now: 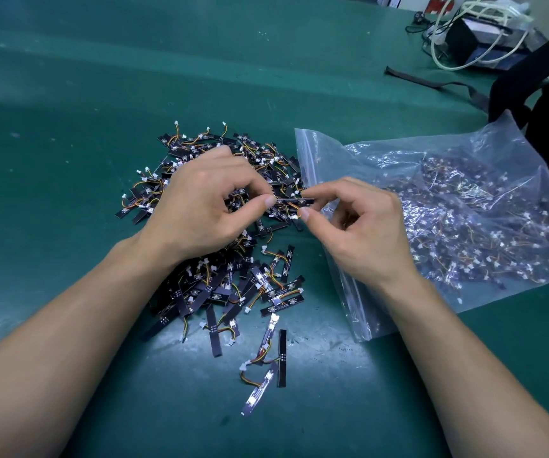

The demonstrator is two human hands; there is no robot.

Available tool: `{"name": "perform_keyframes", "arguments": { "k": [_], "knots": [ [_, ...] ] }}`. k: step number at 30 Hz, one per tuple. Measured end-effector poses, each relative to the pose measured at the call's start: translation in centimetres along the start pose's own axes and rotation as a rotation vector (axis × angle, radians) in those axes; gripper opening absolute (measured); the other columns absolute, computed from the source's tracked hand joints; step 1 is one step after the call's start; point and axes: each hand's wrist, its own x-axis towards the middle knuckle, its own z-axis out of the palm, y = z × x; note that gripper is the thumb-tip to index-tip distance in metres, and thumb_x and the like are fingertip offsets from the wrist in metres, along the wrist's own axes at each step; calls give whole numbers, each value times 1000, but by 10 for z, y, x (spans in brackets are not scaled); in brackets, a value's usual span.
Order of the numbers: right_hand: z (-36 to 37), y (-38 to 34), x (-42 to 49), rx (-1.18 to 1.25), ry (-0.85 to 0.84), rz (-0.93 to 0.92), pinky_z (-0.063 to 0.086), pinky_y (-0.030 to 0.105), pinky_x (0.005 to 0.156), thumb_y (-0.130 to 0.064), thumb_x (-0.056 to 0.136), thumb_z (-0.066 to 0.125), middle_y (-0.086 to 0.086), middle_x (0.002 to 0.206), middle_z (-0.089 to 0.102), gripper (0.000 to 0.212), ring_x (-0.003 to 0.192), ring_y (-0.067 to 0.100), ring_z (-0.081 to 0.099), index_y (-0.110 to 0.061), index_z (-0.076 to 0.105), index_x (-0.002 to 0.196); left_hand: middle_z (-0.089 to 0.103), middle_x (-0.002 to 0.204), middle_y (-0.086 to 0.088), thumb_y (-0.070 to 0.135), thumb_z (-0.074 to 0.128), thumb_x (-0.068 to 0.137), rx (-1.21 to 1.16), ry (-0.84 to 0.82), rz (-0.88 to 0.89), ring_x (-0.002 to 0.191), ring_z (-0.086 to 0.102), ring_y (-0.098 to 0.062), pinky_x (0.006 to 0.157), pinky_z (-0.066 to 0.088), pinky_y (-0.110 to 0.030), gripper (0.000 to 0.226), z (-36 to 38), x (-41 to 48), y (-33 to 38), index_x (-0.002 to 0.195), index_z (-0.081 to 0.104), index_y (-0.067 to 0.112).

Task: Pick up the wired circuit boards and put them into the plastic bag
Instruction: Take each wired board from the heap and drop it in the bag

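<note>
Left hand (207, 200): we note it over the pile, thumb and forefinger pinching the left end of 1 held board (296, 202); the other fingers are curled.
Right hand (359, 226): thumb and forefinger pinch the right end of the same strip, and a white connector sits just beside the thumb tip.
Held board: a black strip, roughly level, lifted between our 2 hands just beside the bag's mouth.
Pile of boards (233, 285): a loose heap of black strips with orange and yellow wires on the counter, partly under our left hand and wrist.
Stray boards (281, 357): a few lie apart, nearer to us.
Plastic bag (312, 166): clear, zip edge facing the pile, lying flat to the right, with many boards already inside.
Counter (101, 94): green, scuffed surface.
Far right: white cables (484, 31) and a black strap (431, 81).
</note>
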Motion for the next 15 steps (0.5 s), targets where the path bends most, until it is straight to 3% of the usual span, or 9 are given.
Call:
{"name": "perform_keyframes", "arguments": {
  "k": [5,10,15],
  "knots": [
    [-3,10,1,-119,-31,124,44,23,62,-33,74,84,-14,80,69,22,58,-1,52,-30,75,93,69,78,4,26,70,92,15,-6,-56,74,55,-23,70,49,-44,16,0,0,-3,82,74,14],
    [-6,15,2,-218,-58,225,54,28,65,-25,73,84,-17,81,69,25,57,-4,52,-29,76,96,69,78,7,32,69,91,33,-11,-122,74,53,-18,70,48,-40,18,1,0,-5,82,74,18],
    [-8,15,6,-145,68,279,40,6,57,-17,77,69,-28,72,68,18,50,-1,54,-33,75,84,67,77,11,36,67,91,57,-31,-169,73,48,3,68,45,-33,19,-1,2,-4,81,73,22]
  ]
}}
